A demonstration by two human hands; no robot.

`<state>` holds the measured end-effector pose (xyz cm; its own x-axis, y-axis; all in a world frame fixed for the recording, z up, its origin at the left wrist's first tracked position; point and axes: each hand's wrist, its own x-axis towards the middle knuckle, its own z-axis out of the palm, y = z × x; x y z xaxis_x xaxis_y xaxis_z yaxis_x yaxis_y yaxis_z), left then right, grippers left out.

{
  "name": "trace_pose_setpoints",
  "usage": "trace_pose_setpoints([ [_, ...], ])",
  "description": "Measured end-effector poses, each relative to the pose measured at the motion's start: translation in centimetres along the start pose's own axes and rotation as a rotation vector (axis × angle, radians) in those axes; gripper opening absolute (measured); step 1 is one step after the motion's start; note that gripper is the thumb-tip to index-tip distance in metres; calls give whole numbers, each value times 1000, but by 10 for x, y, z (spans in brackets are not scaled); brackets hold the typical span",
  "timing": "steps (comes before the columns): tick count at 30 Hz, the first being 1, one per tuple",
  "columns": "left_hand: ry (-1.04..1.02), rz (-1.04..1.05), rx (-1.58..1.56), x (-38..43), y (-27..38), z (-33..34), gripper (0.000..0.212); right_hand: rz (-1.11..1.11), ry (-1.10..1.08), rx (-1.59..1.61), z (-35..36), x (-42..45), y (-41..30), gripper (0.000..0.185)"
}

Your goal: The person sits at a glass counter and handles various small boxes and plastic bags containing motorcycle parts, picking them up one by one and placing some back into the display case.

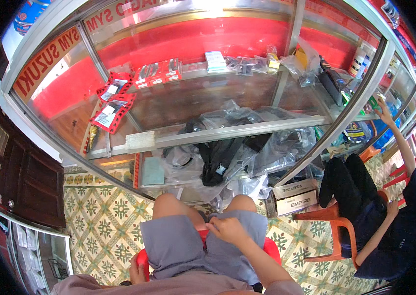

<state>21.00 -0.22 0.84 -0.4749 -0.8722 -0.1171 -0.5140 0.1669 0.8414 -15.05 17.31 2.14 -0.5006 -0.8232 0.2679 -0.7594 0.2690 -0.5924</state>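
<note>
My right hand rests over my lap between the legs of my grey shorts, its fingers loosely curled; whether it holds anything cannot be told. Down at my left side, my left hand lies against the edge of the red plastic chair I sit on. Before me stands a glass display case with an aluminium frame. Its upper shelf bears red-and-white boxes, red-edged packets and a white box stack. Black parts in clear plastic bags fill the lower shelf.
At the right a person in dark clothes sits on an orange plastic chair, one arm reaching to the case. Cardboard boxes stand on the tiled floor by my knees. A dark wooden door and another glass cabinet are at the left.
</note>
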Motion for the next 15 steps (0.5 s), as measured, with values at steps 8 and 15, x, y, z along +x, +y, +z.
trace_pose_setpoints([
  [8, -60, 139, 291, 0, 27, -7, 38, 33, 5, 70, 3, -8, -2, 24],
  [15, -116, 165, 263, 2, 37, -13, 37, -7, -31, 118, -12, -5, -29, 34],
])
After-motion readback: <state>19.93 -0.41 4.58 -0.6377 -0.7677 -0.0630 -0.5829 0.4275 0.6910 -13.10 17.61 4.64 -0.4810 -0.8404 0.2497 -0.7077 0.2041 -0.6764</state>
